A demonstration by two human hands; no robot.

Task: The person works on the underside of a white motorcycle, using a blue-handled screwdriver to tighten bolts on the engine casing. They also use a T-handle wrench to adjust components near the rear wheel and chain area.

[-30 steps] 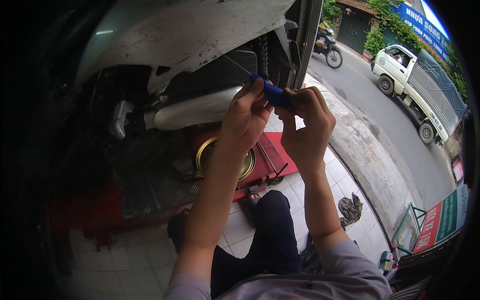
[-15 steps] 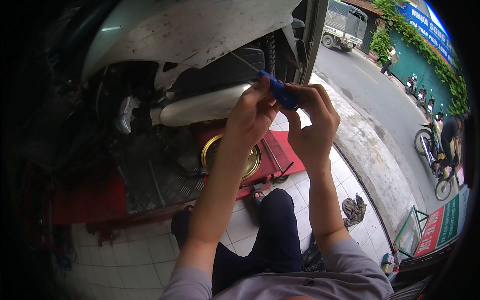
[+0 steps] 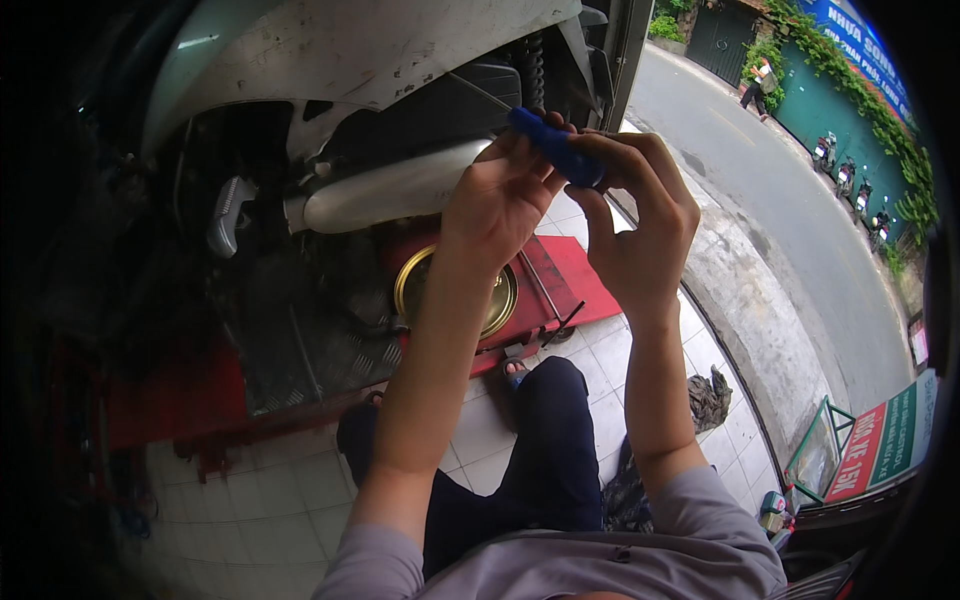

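Note:
Up in front of me is a screwdriver [image 3: 558, 148] with a blue handle. Its thin metal shaft slants up and left toward the pale body panel [image 3: 400, 50] of a scooter; where the tip ends I cannot make out clearly. My right hand [image 3: 640, 210] pinches the butt end of the handle between thumb and fingers. Around the handle's front part my left hand [image 3: 500, 195] is closed, palm showing and fingers partly behind the handle. Just below the hands runs the scooter's silver exhaust cover [image 3: 390, 195].
A round gold-coloured tray [image 3: 408, 290] lies on the red lift platform [image 3: 590, 275] beneath the scooter. A dark rag [image 3: 710, 398] lies on the white tiles [image 3: 500, 425]. To the right are a sign board [image 3: 880, 440], the street [image 3: 740, 160] and parked motorbikes [image 3: 845, 178].
The screwdriver handle and both hands have shifted slightly up, and my right hand a little to the right. My view has turned a bit; the truck on the street is out of sight.

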